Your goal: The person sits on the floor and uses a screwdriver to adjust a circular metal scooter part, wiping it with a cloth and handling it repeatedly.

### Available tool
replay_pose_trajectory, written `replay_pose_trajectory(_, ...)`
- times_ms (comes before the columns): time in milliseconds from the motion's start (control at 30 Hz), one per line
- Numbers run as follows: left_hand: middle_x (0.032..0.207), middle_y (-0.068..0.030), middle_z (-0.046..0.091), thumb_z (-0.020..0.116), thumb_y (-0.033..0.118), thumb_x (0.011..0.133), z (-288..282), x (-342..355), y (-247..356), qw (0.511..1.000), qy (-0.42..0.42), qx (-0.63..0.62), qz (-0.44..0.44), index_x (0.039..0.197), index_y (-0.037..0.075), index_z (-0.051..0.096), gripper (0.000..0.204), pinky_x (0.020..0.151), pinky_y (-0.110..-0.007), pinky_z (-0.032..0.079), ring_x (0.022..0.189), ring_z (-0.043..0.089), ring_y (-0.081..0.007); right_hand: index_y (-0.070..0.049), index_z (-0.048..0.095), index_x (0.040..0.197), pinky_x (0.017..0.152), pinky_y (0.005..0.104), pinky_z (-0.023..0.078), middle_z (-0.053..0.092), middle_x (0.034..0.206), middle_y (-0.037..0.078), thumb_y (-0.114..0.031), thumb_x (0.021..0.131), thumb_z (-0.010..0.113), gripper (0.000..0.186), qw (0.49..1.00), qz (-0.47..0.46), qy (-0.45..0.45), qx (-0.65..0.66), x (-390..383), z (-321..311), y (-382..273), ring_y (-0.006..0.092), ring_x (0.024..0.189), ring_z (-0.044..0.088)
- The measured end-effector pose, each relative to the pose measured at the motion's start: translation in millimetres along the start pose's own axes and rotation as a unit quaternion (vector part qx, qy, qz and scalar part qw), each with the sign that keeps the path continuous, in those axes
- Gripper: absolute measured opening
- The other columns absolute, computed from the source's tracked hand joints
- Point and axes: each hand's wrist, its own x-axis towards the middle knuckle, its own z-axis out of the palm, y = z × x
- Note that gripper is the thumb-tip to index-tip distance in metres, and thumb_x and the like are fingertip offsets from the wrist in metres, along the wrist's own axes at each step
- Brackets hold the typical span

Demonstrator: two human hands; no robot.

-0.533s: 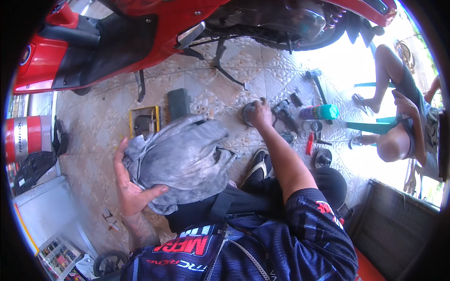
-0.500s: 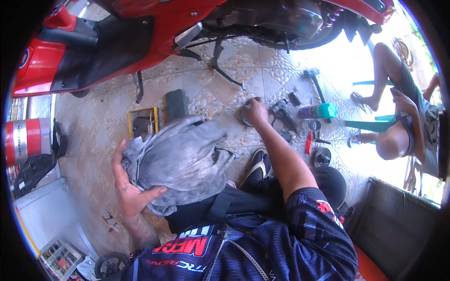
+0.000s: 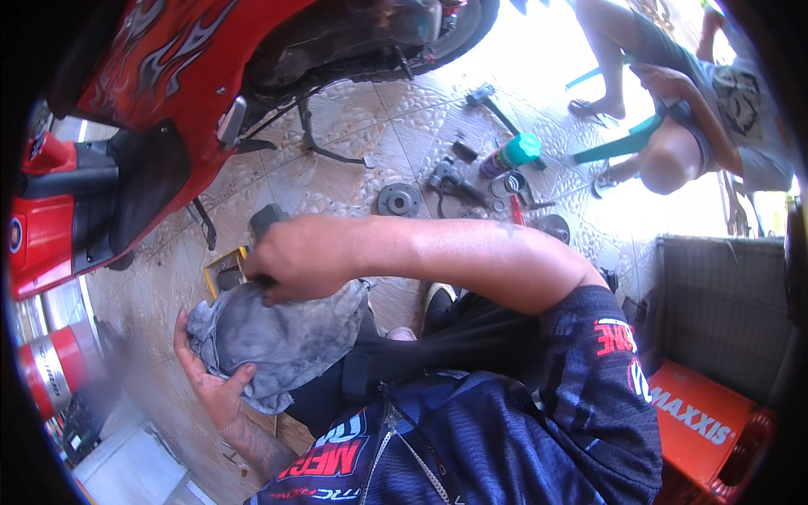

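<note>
A crumpled grey cloth [image 3: 316,332] lies over my lap. My left hand [image 3: 215,383] grips its near left edge, thumb on top and fingers around the side. Under the cloth a rounded bulge shows; what makes it is hidden. My right hand [image 3: 307,257] is above the cloth's far side, fingers curled down against it. Whether those fingers pinch the cloth or some small dark part is hidden. A round metal disc with a central hole [image 3: 398,202] lies on the floor beyond my right forearm.
A red scooter [image 3: 168,93] stands ahead on the left. On the tiles lie a spray can [image 3: 509,156], a hammer [image 3: 505,118], a dark metal part [image 3: 454,181] and a yellow-edged box [image 3: 223,269]. A person [image 3: 690,126] sits at right. A red crate [image 3: 699,421] stands at near right.
My right hand has let go of the round metal disc and moved left to the cloth. My left hand keeps its hold. The view has turned, shifting the scene.
</note>
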Motion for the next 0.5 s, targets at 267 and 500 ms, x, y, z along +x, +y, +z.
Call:
replay_pose_trajectory(267,0.157,-0.0155,0.047,0.083,0.017,0.092,12.5,4.9,5.8,0.980,0.070,-0.185,-0.002,0.162,-0.001,0.034,0.087,0.125,-0.045,0.031,0.146,0.043,-0.0283,0.003,0.066,0.110,0.086,0.0540,0.056,0.072,0.098,0.030,-0.017,0.094,0.073,0.027,0.876,-0.132,0.417,0.203,23.2,-33.0,-62.2,0.0492,0.098,0.071)
replay_pose_trajectory(500,0.151,-0.0148,0.052,0.071,0.004,0.098,34.8,45.7,22.4,0.999,0.006,-0.041,-0.033,0.153,-0.004,0.046,0.061,0.125,-0.042,0.030,0.142,0.047,-0.0266,0.005,0.062,0.127,0.098,0.0533,0.054,0.071,0.117,0.034,-0.025,0.101,0.066,0.039,0.817,0.081,0.503,0.271,35.4,10.8,34.1,0.0514,0.116,0.067)
